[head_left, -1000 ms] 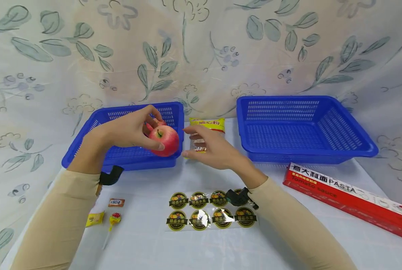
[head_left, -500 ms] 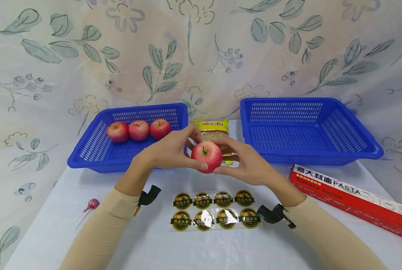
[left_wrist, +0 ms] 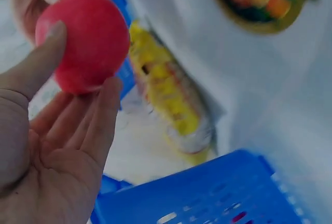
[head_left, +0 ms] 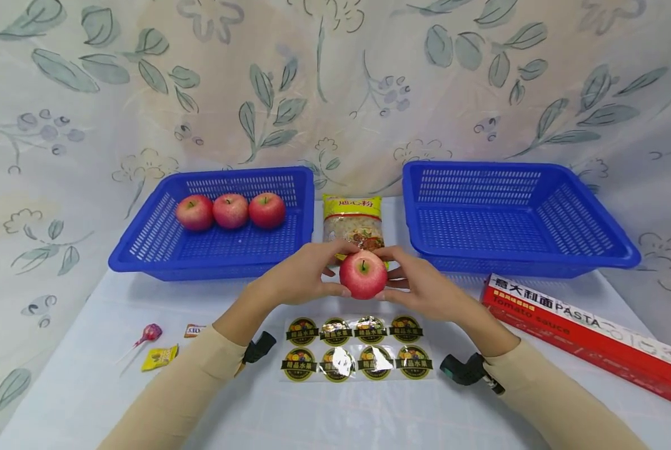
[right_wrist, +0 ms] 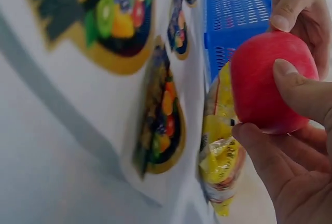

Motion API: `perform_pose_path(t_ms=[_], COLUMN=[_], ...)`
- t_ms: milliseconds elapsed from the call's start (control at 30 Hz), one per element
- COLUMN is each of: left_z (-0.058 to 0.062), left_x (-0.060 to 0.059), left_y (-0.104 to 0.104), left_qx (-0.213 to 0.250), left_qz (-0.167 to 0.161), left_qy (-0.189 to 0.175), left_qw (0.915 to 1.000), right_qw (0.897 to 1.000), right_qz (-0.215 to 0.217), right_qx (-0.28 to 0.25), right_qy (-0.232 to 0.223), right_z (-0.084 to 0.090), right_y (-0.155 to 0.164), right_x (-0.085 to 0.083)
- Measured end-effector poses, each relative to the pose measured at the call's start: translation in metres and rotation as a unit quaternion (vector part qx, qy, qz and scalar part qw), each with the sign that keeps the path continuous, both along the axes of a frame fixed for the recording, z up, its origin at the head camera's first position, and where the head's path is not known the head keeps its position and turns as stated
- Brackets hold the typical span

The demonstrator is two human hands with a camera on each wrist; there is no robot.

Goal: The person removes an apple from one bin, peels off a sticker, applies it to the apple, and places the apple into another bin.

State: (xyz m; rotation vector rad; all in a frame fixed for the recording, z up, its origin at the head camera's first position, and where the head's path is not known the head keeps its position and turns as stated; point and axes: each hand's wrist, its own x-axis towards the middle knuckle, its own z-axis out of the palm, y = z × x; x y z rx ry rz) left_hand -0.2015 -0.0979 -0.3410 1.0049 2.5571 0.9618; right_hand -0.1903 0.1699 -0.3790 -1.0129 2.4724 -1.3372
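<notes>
Apple (head_left: 363, 274) btwn both hands (mid-table)

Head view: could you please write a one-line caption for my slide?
Both hands, left hand and right hand, hold a red apple above a sticker sheet, between two blue baskets.

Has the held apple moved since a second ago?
Yes. The apple has gone from in front of the left basket rightward and nearer, now above the sticker sheet, both hands holding it.
</notes>
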Motion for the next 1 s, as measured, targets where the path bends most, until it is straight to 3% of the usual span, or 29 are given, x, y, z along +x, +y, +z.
perform_pose_path(t_ms=[167,333,500,600,733,1000], left_z=[-0.015,-0.022,-0.017,-0.014,-0.016,-0.03], left_x=[0.0,0.003,0.021,0.036,0.051,0.062], left_y=[0.001,-0.004,-0.022,-0.039,-0.058,-0.069], left_qx=[-0.028,-0.045,-0.1,-0.16,-0.213,-0.204], left_qz=[-0.003,0.002,0.032,0.059,0.068,0.073], left_qy=[0.008,0.015,0.0,-0.004,-0.005,-0.005], left_qw=[0.9996,0.9989,0.9945,0.9854,0.9747,0.9761], right_qw=[1.0,0.999,0.999,0.999,0.998,0.991], right_qz=[0.009,0.026,0.018,0.015,-0.001,-0.025], right_qx=[0.011,0.023,0.037,0.042,0.06,0.115], right_qy=[-0.012,-0.022,-0.022,-0.015,0.003,0.065], right_z=[-0.009,-0.016,-0.017,-0.014,-0.006,0.011], right_y=[-0.001,-0.003,-0.005,-0.004,0.0,0.006], right_x=[-0.005,-0.01,-0.01,-0.008,-0.001,0.009])
